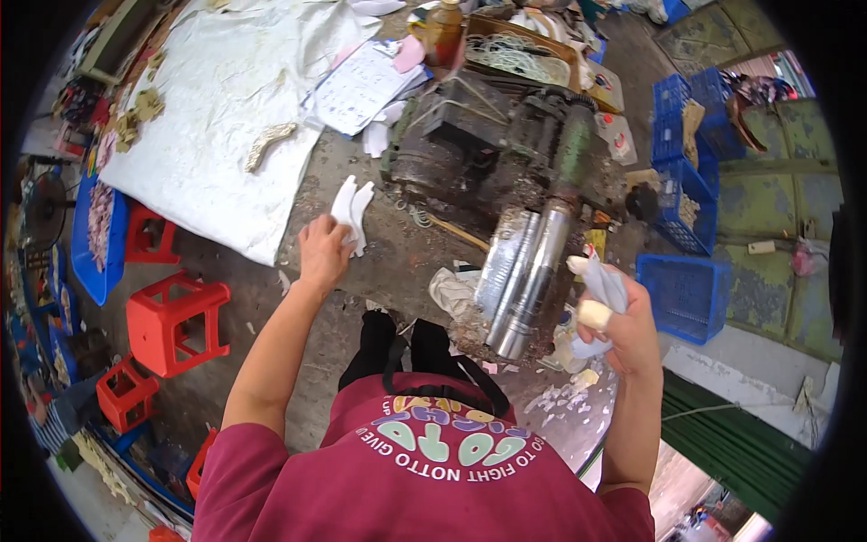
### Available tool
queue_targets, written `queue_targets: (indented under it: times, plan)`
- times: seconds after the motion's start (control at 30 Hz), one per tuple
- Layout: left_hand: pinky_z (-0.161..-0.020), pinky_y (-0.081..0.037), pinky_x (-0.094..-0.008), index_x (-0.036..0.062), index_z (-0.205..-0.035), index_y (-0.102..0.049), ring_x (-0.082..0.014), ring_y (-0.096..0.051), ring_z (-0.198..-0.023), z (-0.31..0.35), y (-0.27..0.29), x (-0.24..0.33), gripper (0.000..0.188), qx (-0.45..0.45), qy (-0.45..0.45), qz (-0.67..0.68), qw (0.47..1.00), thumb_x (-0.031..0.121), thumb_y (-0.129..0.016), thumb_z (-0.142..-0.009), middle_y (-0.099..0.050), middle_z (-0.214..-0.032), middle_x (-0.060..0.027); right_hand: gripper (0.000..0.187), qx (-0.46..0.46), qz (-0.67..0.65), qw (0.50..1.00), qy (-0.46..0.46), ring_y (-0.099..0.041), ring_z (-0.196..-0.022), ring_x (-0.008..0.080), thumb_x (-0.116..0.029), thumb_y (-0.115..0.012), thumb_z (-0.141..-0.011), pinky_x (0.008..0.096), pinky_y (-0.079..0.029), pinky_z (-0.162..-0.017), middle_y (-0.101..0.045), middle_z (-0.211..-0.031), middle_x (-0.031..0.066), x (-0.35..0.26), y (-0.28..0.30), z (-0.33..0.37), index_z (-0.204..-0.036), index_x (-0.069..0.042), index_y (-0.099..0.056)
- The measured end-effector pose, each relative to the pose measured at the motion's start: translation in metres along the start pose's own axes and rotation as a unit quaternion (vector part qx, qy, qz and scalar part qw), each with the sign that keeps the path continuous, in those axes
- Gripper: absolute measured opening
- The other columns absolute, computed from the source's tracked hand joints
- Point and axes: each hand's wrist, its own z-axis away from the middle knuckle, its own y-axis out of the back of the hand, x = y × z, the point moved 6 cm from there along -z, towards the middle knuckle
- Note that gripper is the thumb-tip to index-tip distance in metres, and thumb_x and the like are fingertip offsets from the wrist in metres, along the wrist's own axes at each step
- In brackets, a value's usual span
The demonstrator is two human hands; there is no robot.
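My left hand [325, 251] is at the near end of two thin white curved pieces [349, 210], its fingers curled and closed on them. These pieces lie side by side with their tips pointing away from me. My right hand [629, 323] is raised on the right, closed around several pale, thin curved pieces [607, 284]. Cream-coloured covers wrap the thumb and one fingertip of this hand. Between my hands stands a greasy machine [488, 149] with shiny metal rollers [533, 280] at its near end. What exactly the pale pieces are, I cannot tell.
A white sheet [212, 117] spreads at the left, with a patterned curved piece [268, 146] on it. Papers [361, 88] lie beyond the machine. Red stools [177, 323] stand at left, blue crates [684, 298] at right. White scraps [564, 397] litter the surface near my right arm.
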Motion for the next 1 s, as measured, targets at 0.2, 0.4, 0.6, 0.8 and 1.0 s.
queue_targets:
  times: [0.2,0.4,0.6,0.8,1.0]
  plan:
    - [-0.093,-0.04,-0.038,0.0037,-0.111,-0.059,-0.0307,-0.052,-0.109,-0.006,0.064,0.111,0.042,0.059,-0.009,0.21,0.976,0.001,-0.064,-0.07,-0.053,-0.115,-0.0161,0.066,0.043,0.182,0.982,0.039,-0.043,-0.066,0.0027,-0.012,-0.085,-0.062,0.02,-0.038,-0.057,-0.049,-0.073,-0.0064,-0.017,-0.03,0.003,-0.12,-0.002,-0.057]
    - [-0.08,-0.049,-0.0295,-0.0013,-0.091,-0.064,-0.0138,-0.061,-0.086,-0.015,0.104,0.24,0.013,-0.222,0.091,0.715,0.656,0.008,-0.066,-0.083,-0.064,-0.09,-0.0073,0.072,0.037,0.303,0.939,0.156,-0.052,-0.072,0.0076,-0.017,-0.084,-0.065,0.0228,-0.046,-0.064,-0.059,-0.082,0.0047,-0.043,-0.068,0.016,-0.125,0.004,-0.051]
    - [-0.068,-0.051,-0.0251,-0.0014,-0.085,-0.062,-0.0119,-0.063,-0.074,-0.014,0.103,0.257,0.007,-0.222,0.094,0.803,0.545,0.005,-0.065,-0.086,-0.067,-0.081,-0.0089,0.076,-0.064,0.125,0.986,0.093,-0.057,-0.08,0.0086,-0.019,-0.085,-0.064,0.0235,-0.048,-0.071,-0.062,-0.094,0.0043,-0.027,-0.062,0.019,-0.127,0.004,-0.049]
    - [-0.067,-0.048,-0.0242,-0.0008,-0.081,-0.062,-0.0092,-0.06,-0.072,-0.014,0.104,0.262,0.007,-0.185,0.092,0.759,0.618,0.004,-0.065,-0.084,-0.065,-0.078,-0.0047,0.066,-0.108,0.064,0.981,0.151,-0.053,-0.077,0.0036,-0.017,-0.081,-0.07,0.021,-0.046,-0.066,-0.061,-0.094,-0.0017,-0.029,-0.054,0.02,-0.127,0.0,-0.052]
    - [-0.067,-0.04,-0.0217,-0.0008,-0.073,-0.06,-0.0034,-0.05,-0.073,-0.019,0.114,0.259,0.011,-0.074,-0.013,0.662,0.746,0.004,-0.066,-0.081,-0.058,-0.075,0.0015,0.021,-0.002,-0.003,0.979,0.203,-0.061,-0.07,0.0095,-0.017,-0.056,-0.09,0.0271,-0.052,-0.065,-0.065,-0.079,0.0063,-0.027,0.017,0.004,-0.094,0.002,-0.063]
